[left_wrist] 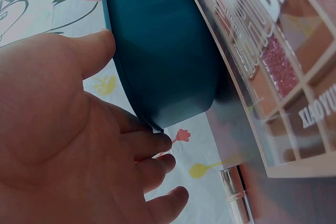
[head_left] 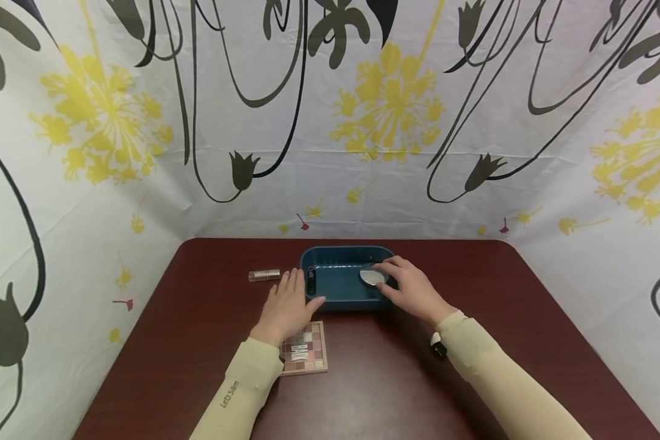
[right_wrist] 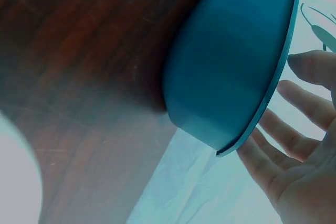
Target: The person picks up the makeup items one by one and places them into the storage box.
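A blue rectangular tray point(head_left: 346, 305) stands toward the back of the table. My right hand point(head_left: 412, 293) reaches over its right end, thumb and fingers spread around the edge of a round silver-white disc point(head_left: 371, 278) like a compact. In the right wrist view the fingers curve over the tray rim, hiding the disc. My left hand point(head_left: 287, 308) lies at the tray's left end, fingers extended and thumb out along the near corner. A small dark item point(head_left: 311, 281) lies inside that end. Below the left hand is an eyeshadow palette point(head_left: 310, 351), partly covered by the wrist.
Left of the tray, a small clear tube with a silver cap point(head_left: 264, 275) lies on the dark red-brown table point(head_left: 198, 318). A white cloth with flower prints point(head_left: 319, 134) hangs behind and at both sides. A small black-and-white device point(head_left: 439, 346) sits at the right wrist.
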Available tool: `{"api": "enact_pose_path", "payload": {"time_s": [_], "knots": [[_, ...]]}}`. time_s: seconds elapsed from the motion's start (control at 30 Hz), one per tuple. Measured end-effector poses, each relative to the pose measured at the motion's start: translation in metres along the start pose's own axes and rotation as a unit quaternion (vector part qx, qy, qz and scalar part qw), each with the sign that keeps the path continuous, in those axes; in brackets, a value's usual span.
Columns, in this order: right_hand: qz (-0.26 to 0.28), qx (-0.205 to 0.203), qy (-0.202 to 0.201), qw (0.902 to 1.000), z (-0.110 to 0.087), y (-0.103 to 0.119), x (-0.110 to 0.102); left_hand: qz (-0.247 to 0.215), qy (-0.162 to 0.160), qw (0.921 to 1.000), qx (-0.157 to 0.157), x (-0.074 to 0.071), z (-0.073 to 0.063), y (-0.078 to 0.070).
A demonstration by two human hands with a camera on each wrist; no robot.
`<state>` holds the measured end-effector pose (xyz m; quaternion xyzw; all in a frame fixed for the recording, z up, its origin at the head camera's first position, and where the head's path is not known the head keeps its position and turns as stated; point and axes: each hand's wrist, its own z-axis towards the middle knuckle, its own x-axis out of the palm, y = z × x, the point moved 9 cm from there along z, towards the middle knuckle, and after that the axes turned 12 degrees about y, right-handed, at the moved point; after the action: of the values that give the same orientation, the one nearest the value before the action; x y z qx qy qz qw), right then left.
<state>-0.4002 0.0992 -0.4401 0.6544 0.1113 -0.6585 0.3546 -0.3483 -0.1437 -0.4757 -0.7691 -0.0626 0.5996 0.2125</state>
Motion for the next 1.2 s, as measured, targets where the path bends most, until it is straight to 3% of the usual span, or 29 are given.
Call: {"api": "enact_pose_path", "payload": {"time_s": [0.43, 1.2], "knots": [[-0.033, -0.026, -0.053, 0.9977, -0.04, 0.004, -0.011, -0.003, 0.001, 1.0, 0.0, 0.0, 0.0, -0.001], [-0.06, 0.03, -0.032, 0.9972, -0.097, -0.009, -0.005, -0.013, 0.002, 0.9999, -0.001, -0.001, -0.002, -0.002]]}}
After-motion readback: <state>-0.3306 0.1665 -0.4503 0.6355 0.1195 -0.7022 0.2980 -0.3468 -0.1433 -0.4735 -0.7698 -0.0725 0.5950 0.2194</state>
